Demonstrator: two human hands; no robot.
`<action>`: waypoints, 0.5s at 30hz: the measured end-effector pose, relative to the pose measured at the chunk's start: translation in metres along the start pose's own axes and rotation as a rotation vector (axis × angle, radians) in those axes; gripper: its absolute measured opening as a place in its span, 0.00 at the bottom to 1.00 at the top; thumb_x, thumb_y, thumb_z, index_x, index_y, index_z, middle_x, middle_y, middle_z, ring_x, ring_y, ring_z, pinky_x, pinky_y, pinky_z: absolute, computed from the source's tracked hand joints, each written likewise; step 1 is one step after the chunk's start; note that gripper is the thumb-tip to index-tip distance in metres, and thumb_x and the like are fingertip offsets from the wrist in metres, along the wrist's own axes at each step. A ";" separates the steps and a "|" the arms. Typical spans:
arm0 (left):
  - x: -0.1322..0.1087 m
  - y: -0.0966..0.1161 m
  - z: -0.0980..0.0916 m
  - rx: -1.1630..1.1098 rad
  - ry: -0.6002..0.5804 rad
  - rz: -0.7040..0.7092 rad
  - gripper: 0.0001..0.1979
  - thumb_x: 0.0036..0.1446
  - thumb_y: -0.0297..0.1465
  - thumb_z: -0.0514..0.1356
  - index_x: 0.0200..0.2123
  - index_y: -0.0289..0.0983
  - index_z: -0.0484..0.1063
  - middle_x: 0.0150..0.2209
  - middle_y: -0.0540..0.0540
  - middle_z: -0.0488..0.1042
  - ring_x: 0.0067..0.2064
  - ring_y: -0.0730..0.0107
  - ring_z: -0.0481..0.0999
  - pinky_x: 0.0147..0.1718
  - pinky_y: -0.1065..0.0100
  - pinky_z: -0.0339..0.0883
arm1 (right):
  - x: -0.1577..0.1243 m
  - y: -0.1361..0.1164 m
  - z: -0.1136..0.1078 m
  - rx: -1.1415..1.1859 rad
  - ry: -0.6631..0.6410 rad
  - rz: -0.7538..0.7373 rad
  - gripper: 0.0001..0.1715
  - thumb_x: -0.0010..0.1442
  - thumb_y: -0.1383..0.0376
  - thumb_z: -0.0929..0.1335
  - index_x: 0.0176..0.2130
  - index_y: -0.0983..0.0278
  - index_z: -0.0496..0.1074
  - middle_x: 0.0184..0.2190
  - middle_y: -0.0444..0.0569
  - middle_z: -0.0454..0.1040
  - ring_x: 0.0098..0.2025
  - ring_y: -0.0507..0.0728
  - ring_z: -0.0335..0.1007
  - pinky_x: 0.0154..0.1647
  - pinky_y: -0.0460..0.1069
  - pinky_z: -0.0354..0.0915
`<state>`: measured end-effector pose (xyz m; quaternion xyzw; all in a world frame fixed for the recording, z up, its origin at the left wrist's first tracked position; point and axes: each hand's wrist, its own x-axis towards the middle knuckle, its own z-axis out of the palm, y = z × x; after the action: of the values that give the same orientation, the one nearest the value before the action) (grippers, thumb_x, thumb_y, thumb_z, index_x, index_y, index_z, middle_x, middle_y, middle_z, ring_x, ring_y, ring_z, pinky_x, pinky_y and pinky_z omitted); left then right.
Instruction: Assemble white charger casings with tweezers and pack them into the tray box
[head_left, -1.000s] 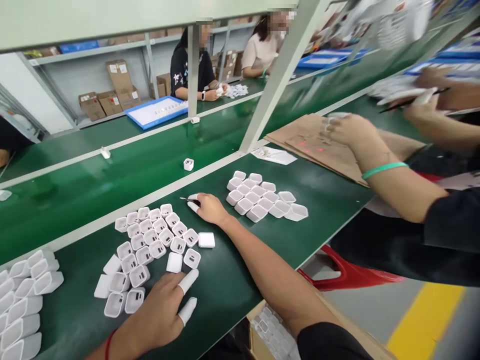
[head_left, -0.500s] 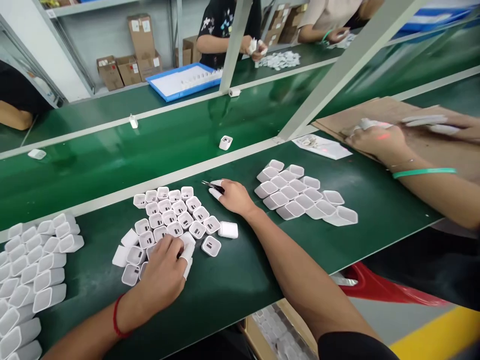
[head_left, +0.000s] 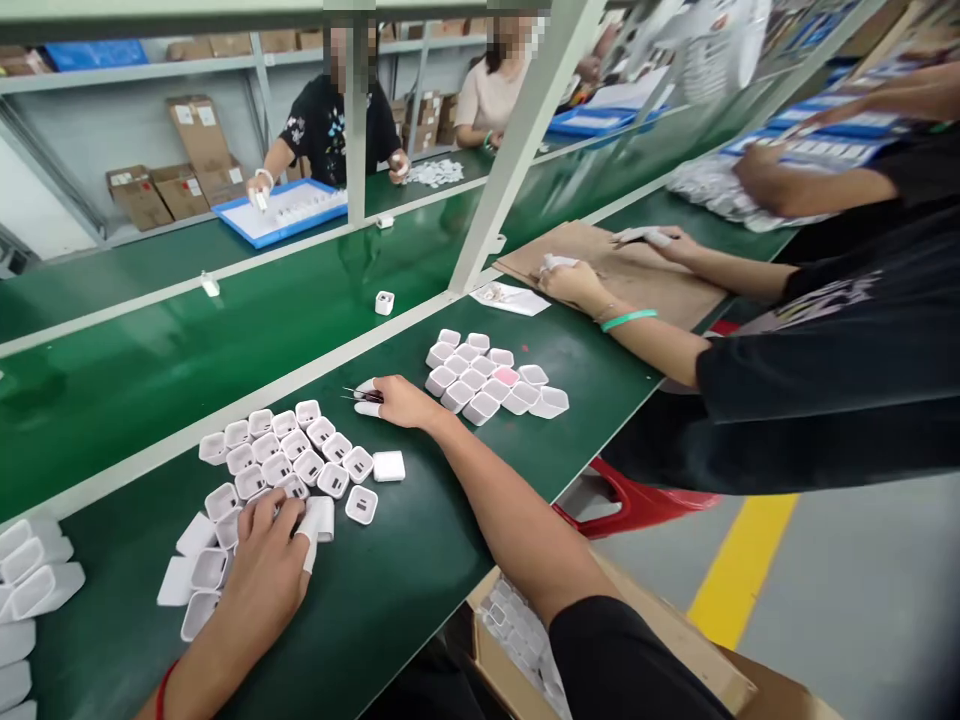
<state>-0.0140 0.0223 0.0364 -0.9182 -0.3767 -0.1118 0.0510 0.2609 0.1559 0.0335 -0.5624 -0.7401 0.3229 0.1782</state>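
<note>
My left hand (head_left: pixel 271 560) is curled over the near side of a group of open white plastic housings (head_left: pixel 276 467) with small dark slots in their bottoms. Its thumb, in a white finger cot, presses against one white housing (head_left: pixel 325 520); the fingers partly hide the grip. My right hand (head_left: pixel 405 402) rests just beyond the group, pinching dark tweezers (head_left: pixel 360 394) between cot-covered fingertips, tips pointing left. A single housing (head_left: pixel 361 505) stands apart, and another lies on its side (head_left: pixel 389 466) nearby. Right of my right hand is a second block of white housings (head_left: pixel 480 372).
More housings (head_left: pixel 41 580) fill the left edge of the green table (head_left: pixel 420 560). A green channel (head_left: pixel 300 300) with scattered pieces runs behind. Cardboard (head_left: pixel 637 270) lies under a co-worker's hands at right. Below the table edge sits a carton (head_left: pixel 484 620) of housings.
The view has swung right, so the table shifts left in it. My left hand stays at the housings and my right hand keeps the tweezers. A co-worker across the channel has reached to the blue tray.
</note>
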 end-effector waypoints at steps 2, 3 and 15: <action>0.000 -0.002 -0.001 0.007 0.026 0.010 0.12 0.51 0.18 0.52 0.24 0.34 0.73 0.45 0.36 0.74 0.53 0.44 0.62 0.48 0.44 0.61 | -0.011 0.005 -0.015 0.099 -0.126 -0.047 0.20 0.57 0.63 0.71 0.49 0.67 0.75 0.39 0.50 0.78 0.36 0.53 0.72 0.40 0.47 0.66; 0.000 -0.003 -0.001 -0.011 0.036 -0.004 0.12 0.51 0.19 0.52 0.25 0.34 0.73 0.44 0.37 0.74 0.52 0.45 0.63 0.47 0.45 0.61 | -0.017 0.007 -0.021 0.138 -0.191 -0.076 0.24 0.55 0.62 0.73 0.51 0.67 0.74 0.39 0.49 0.78 0.33 0.51 0.70 0.37 0.46 0.66; -0.003 0.009 -0.007 -0.388 0.280 -0.053 0.16 0.58 0.18 0.53 0.49 0.31 0.68 0.48 0.36 0.69 0.51 0.53 0.65 0.48 0.51 0.66 | -0.028 0.006 -0.014 0.316 -0.685 -0.142 0.45 0.43 0.56 0.79 0.58 0.64 0.70 0.48 0.51 0.74 0.46 0.58 0.69 0.46 0.48 0.65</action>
<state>-0.0108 0.0122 0.0428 -0.8761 -0.3613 -0.3097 -0.0777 0.2822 0.1337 0.0423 -0.3351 -0.7351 0.5888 0.0270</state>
